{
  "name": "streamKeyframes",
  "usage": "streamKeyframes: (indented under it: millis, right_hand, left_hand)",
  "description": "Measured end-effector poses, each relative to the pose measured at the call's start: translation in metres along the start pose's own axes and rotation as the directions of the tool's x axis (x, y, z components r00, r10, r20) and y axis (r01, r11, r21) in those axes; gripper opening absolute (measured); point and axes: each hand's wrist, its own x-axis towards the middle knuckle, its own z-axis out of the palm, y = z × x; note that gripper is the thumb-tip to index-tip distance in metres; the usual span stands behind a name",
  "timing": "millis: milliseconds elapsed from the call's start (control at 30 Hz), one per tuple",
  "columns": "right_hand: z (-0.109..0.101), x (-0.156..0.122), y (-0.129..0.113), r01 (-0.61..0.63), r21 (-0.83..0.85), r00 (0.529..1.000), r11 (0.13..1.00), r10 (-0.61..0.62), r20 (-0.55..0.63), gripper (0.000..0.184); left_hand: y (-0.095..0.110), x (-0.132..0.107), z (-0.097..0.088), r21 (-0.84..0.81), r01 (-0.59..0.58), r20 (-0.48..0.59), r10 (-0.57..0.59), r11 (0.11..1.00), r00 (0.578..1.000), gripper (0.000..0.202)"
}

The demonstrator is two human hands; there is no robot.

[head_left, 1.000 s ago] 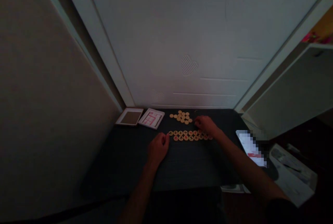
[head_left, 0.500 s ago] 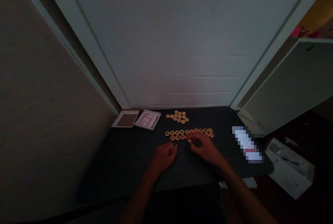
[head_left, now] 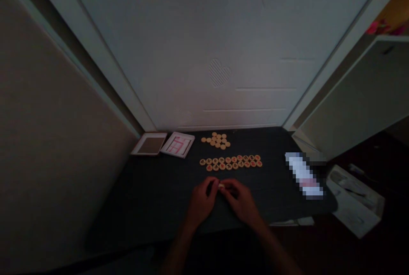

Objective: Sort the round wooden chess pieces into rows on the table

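My left hand (head_left: 203,198) and my right hand (head_left: 239,198) meet just above the front part of the dark table (head_left: 153,202). Pinched between their fingertips is a small round xiangqi piece (head_left: 221,186), its edge pale; fingers cover most of it. Just beyond the hands lie two rows of xiangqi pieces (head_left: 228,167), face up with red or dark characters. Farther back sits a loose cluster of xiangqi pieces (head_left: 218,145) that look blank on top, touching or close together.
At the back left lie an open shallow box (head_left: 136,149) and a white case with red markings (head_left: 178,144). A blurred-out bright object (head_left: 303,175) rests on the right side. A white door (head_left: 191,53) rises behind the table; an open white box (head_left: 358,207) is low at right.
My right hand has drawn back from the rows, bringing a piece toward my left hand. The fingertips of both hands now come together on it. The view has shifted slightly.
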Motion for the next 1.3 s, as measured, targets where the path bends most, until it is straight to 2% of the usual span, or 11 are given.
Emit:
streamKeyframes:
  millis: [267,500,667,767,900,1133,1300]
  right_hand:
    - [0.000,-0.002,0.008,-0.006,-0.058,0.999,0.998,0.004,-0.037,0.019]
    - [-0.002,-0.001,0.004,0.090,-0.145,0.995,0.985,-0.096,-0.032,0.020]
    - [-0.001,-0.001,0.002,0.143,-0.181,0.988,0.973,-0.150,-0.027,0.027]
    - [0.000,-0.001,0.002,0.163,-0.193,0.985,0.968,-0.170,-0.018,0.026]
    - [0.000,0.000,0.002,0.147,-0.187,0.988,0.971,-0.153,-0.015,0.020]
    - [-0.001,-0.001,0.008,0.118,-0.184,0.990,0.976,-0.130,-0.055,0.023]
    - [-0.001,-0.001,0.011,0.092,-0.135,0.993,0.987,-0.101,-0.062,0.022]
  left_hand:
    - [-0.004,-0.001,0.001,0.009,0.014,0.052,-0.014,1.000,0.999,0.019]
    - [-0.006,0.003,0.000,-0.054,0.044,0.031,-0.043,0.998,0.999,0.018]
    - [-0.007,0.003,0.001,-0.132,0.045,0.054,-0.038,0.990,0.998,0.018]
    - [-0.007,0.002,0.000,-0.120,0.049,0.075,-0.041,0.992,0.996,0.017]
    - [-0.005,0.001,-0.003,-0.102,0.073,0.115,-0.061,0.992,0.992,0.020]
    - [0.000,0.000,-0.003,-0.215,0.070,0.135,-0.042,0.974,0.990,0.021]
    - [0.000,-0.001,-0.003,-0.180,0.040,0.134,-0.016,0.983,0.991,0.024]
